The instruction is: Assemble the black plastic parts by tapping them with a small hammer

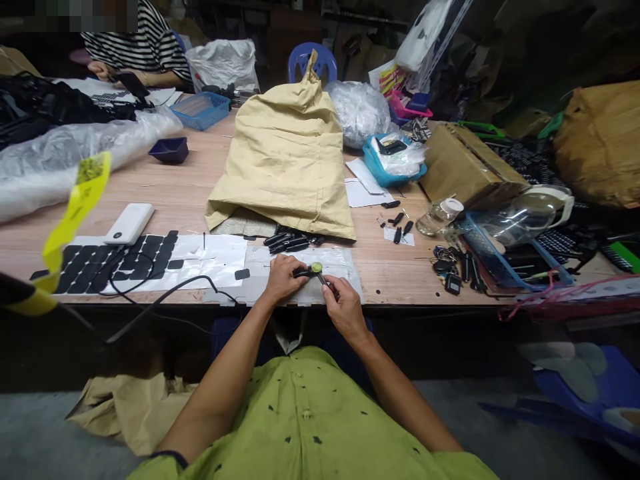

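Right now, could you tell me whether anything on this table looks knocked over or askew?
Yes: a small clear bottle lies on its side beside a large clear jug lying across the blue basket, far right.

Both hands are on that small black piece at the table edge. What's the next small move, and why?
Probably hold the left hand steady and press the thin tool in the right hand a little further in at the yellow-green disc. The tool's tip meets the small black piece right beside that disc, and the left hand pinches the piece.
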Demonstrator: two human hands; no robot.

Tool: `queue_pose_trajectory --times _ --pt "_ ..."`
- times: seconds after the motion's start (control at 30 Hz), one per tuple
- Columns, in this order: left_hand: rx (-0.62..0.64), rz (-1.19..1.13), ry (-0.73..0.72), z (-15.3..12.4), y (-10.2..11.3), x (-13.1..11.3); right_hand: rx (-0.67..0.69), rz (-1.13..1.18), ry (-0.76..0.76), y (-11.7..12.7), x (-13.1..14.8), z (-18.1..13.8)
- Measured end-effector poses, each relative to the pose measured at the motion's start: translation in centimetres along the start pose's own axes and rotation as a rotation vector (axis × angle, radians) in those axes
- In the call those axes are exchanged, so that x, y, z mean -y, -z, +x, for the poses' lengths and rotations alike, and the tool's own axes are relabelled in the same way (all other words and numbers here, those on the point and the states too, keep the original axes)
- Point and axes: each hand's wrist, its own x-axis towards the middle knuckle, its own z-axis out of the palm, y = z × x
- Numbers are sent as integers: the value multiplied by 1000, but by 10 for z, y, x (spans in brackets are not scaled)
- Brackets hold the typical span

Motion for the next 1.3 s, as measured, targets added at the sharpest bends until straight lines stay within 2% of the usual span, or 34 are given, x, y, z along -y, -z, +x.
queue_pose_trajectory --times 0.23,0.33,0.57,0.77,1.07,1.17,1.23,1.3 --pt "1 9 19 -1 2 -5 58 36 8 -11 4 0" --pt "0 -8 13 -1 0 -4 4 -3 -5 -7 -5 4" --pt "-94 -95 58 1 -3 3 -204 -321 -31 6 -44 22" --pt "-135 -149 93 -1 1 4 -174 -601 46 -6 -48 18" --pt "-133 -208 80 0 7 3 -165 -764 108 -12 -42 16" --pt "-194 -323 20 -14 10 -2 -160 -778 112 -12 -41 17" --pt "-223 -405 -57 -38 10 -6 -153 -790 116 -13 -40 17" --pt "-202 -443 -140 -69 6 -9 -151 -812 119 -13 -39 17"
